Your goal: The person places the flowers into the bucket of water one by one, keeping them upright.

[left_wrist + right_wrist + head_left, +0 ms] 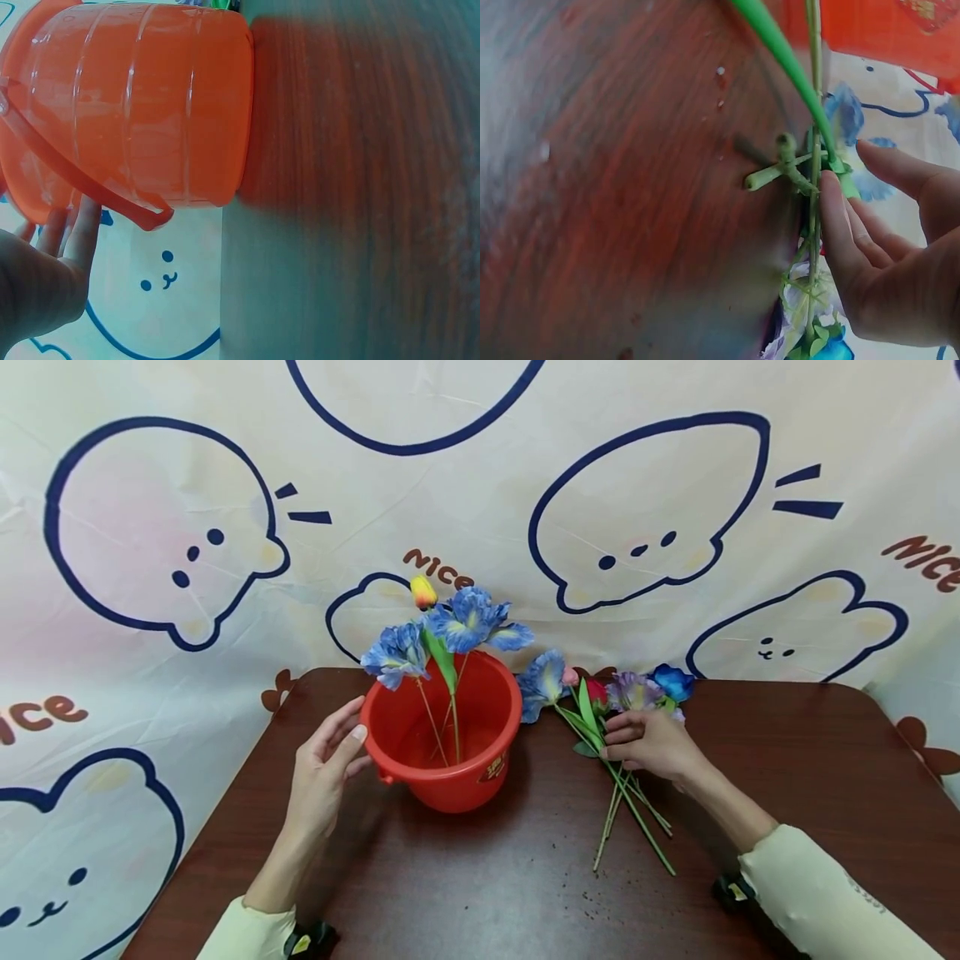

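A red bucket (438,789) stands on the table with two blue irises (467,620) and a yellow-orange tulip (423,593) upright in it. At its left side my left hand (326,768) touches the rim, the thumb near the top edge and the fingers extended along the outer wall. To the right lie several artificial flowers, their green stems (637,810) crossing toward me. Over these stems is my right hand (648,743). In the right wrist view a thick green stem (791,64) runs between the parted thumb and fingertips of my right hand (900,232).
Among the lying flowers are a blue iris (542,685), a purple one (633,691) and a deep blue bloom (672,682). The bucket's handle (82,184) hangs down its side. Small crumbs dot the brown table (525,910). A printed cloth (465,510) hangs behind.
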{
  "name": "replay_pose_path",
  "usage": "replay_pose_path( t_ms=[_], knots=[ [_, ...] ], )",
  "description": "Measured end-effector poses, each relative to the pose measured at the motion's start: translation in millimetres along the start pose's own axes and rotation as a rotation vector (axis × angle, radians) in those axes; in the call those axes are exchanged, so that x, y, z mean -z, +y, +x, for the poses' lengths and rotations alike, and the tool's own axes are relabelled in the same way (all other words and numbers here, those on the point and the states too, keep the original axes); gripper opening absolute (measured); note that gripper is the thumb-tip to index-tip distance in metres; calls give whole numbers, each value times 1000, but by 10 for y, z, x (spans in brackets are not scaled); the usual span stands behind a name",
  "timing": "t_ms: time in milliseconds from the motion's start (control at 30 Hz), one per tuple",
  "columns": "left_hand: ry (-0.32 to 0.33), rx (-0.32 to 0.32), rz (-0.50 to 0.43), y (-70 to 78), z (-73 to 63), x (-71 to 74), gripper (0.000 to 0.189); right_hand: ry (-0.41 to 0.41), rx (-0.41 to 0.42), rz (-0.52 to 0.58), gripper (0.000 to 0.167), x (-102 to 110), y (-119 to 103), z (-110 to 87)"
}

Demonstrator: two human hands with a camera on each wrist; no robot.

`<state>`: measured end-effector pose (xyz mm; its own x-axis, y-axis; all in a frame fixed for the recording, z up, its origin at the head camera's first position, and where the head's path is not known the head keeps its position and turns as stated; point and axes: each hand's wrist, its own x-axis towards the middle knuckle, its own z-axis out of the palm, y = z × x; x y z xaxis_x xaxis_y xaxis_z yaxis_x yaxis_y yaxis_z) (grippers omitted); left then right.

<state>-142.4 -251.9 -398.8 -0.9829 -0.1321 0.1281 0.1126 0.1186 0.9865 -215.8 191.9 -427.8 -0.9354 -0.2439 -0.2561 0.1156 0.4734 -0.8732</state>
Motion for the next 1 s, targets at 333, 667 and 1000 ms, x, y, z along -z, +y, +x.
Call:
replay_pose_path(
  t_ms=[333,667,1000],
  knots=[
    [-1,14,-8,13,-2,-1,50,67,31,-211,43,-117,-100,51],
    [-10,17,-2,11,-8,-12,50,43,23,-139,40,-96,-104,9],
    [-8,19,0,20,-4,0,49,84,74,-53,44,50,-272,-126]
  ],
)
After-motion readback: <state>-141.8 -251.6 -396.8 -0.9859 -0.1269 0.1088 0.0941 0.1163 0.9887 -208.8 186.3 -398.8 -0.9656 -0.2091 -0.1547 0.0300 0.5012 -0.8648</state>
